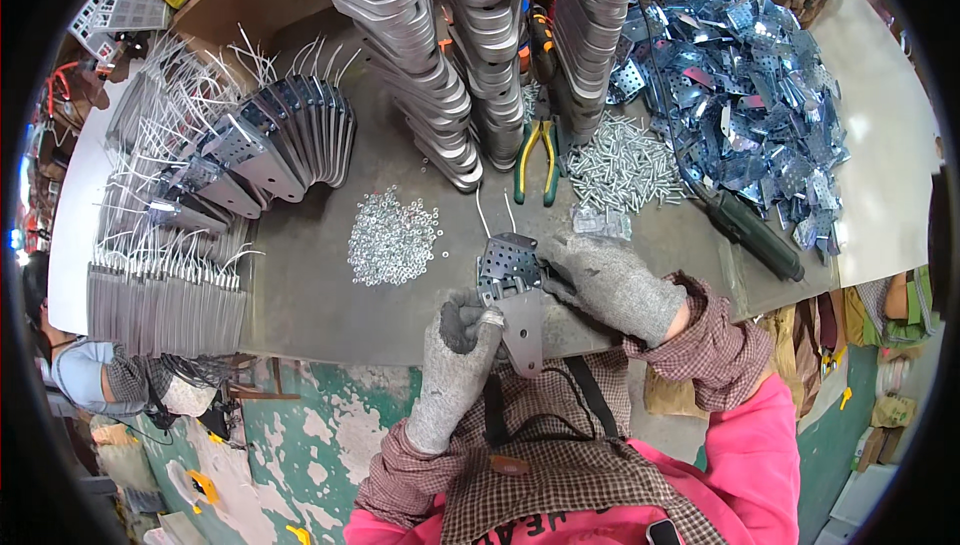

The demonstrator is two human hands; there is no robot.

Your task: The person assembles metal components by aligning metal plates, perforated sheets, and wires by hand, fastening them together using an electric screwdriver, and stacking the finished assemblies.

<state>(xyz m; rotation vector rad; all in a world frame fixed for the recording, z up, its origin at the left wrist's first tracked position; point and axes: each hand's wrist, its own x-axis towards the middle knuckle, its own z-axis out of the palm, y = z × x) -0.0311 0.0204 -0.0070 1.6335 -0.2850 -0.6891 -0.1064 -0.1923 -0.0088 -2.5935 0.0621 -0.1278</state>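
Holding a metal bracket (518,310), lower centre of the frame, work gloves on.
Nearest up, a pink top (752,450) with dark lettering (545,522), half behind a checked apron (565,483). Left hand (458,350) pinches the bracket's lower left side; right hand (615,285) touches its right edge, can't tell if that one's clamped. It's a dark bluish perforated plate (508,256) over a smooth grey tapered one, two white wires (484,215) poking up. Past that, a small clear packet (601,222) (contents too blurry) just below loose screws (625,163), right of centre, and a white plastic basket (135,3) way up top left.

Bracket (522,323) partly hidden by fingers (562,286); middle stack (492,35) cut off.
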